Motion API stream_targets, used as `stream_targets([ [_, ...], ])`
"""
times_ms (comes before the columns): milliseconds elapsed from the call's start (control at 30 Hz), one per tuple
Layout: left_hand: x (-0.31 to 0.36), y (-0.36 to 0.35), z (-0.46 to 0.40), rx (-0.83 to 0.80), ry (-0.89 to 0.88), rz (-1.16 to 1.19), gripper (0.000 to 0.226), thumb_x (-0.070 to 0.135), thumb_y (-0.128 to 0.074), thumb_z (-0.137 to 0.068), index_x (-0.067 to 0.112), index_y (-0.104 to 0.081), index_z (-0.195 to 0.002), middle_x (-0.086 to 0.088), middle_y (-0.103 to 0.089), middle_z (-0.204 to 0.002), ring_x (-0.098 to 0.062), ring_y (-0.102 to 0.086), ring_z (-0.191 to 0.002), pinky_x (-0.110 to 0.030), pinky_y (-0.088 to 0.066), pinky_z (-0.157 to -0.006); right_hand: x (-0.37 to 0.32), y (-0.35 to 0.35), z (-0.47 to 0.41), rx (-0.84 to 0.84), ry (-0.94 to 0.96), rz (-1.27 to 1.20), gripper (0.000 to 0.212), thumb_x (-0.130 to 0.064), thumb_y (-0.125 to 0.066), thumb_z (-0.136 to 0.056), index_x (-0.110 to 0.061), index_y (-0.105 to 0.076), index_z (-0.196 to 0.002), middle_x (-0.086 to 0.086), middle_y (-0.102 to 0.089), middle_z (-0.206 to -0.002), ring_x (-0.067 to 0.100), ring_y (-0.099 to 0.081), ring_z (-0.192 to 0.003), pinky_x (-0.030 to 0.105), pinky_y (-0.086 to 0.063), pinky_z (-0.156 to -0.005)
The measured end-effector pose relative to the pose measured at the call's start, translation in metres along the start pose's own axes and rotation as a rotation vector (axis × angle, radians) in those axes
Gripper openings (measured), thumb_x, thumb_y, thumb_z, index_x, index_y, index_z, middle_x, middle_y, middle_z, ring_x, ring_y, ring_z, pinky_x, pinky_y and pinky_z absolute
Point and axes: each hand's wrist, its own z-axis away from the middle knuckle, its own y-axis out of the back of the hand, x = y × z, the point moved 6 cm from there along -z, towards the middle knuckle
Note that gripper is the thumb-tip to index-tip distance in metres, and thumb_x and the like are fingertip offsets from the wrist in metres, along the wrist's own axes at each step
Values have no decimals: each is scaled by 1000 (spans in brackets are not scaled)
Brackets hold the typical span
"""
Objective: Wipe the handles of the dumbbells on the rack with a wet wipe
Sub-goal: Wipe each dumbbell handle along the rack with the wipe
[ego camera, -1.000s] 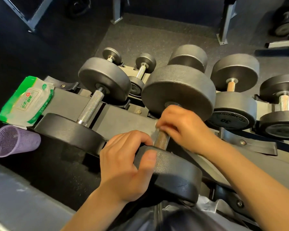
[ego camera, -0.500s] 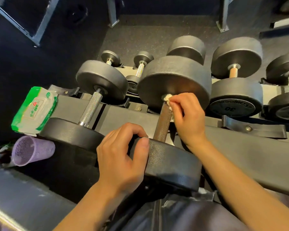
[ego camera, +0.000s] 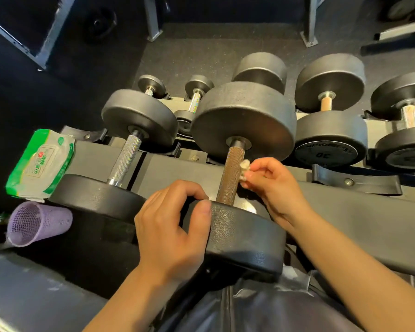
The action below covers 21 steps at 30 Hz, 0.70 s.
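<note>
On the gym rack [ego camera: 168, 168], the left hand [ego camera: 170, 231] gripped the dumbbell's near weight [ego camera: 244, 243]; the right hand [ego camera: 273, 185] pinched a crumpled wipe [ego camera: 244, 167] against the handle [ego camera: 231, 174] beside it.

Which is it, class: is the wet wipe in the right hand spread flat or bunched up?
Bunched up. The wet wipe shows as a small crumpled wad pinched in the right hand, beside the brown handle.
</note>
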Motion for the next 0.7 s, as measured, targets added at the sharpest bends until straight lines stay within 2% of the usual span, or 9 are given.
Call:
stream_targets([
  [67, -1, 0, 0, 1, 13, 3, 14, 34, -42, -85, 26, -53, -84, 10, -60, -83, -12, -59, -73, -46, -48, -64, 3, 0, -9, 80, -37, -166, 14, 2, -57, -90, -12, -61, -88, 2, -68, -79, 11, -67, -73, 25, -53, -75],
  [133, 0, -1, 0, 6, 19, 4, 14, 34, -42, -84, 26, -54, -84, 10, -60, -83, -12, -59, -73, -45, -48, -65, 3, -5, -16, 92, -82, -311, 13, -2, -54, -93, -10, -64, -93, 3, -71, -82, 10, -68, -77, 24, -55, -77],
  [267, -1, -1, 1, 19, 21, -17, 13, 34, -44, -84, 27, -54, -84, 10, -60, -82, -10, -58, -73, -42, -47, -65, 5, -17, -18, 83, -216, -612, 10, -6, -57, -92, -7, -62, -100, 12, -72, -89, 21, -71, -82, 35, -59, -77],
  [333, -1, 0, 1, 25, 24, -23, 13, 35, -44, -84, 27, -55, -84, 11, -60, -82, -9, -58, -74, -42, -47, -66, 5, -20, -19, 79, -255, -653, 14, -6, -59, -91, -4, -60, -104, 15, -72, -86, 23, -72, -79, 35, -60, -72],
  [467, 0, 0, 0, 32, -9, -26, 22, 33, -45, -85, 19, -62, -80, 9, -61, -75, -12, -60, -72, -44, -48, -63, 3, -19, -20, 77, -293, -614, 14, -5, -59, -90, -1, -60, -103, 14, -72, -82, 21, -72, -74, 31, -59, -65],
  [600, 2, 0, 1, 38, -29, -24, 28, 31, -45, -86, 12, -64, -78, 8, -63, -75, -13, -60, -72, -44, -49, -62, 4, -6, -12, 76, -286, -371, 7, -5, -61, -88, -3, -61, -95, 14, -71, -89, 18, -71, -78, 29, -59, -67],
  [700, 0, 1, 2, 44, -29, -20, 27, 31, -46, -86, 12, -64, -78, 8, -63, -76, -16, -61, -72, -45, -49, -62, 6, -4, 6, -26, -314, -203, 6, 1, -64, -82, -4, -62, -78, 12, -70, -78, 16, -70, -68, 25, -56, -60],
])
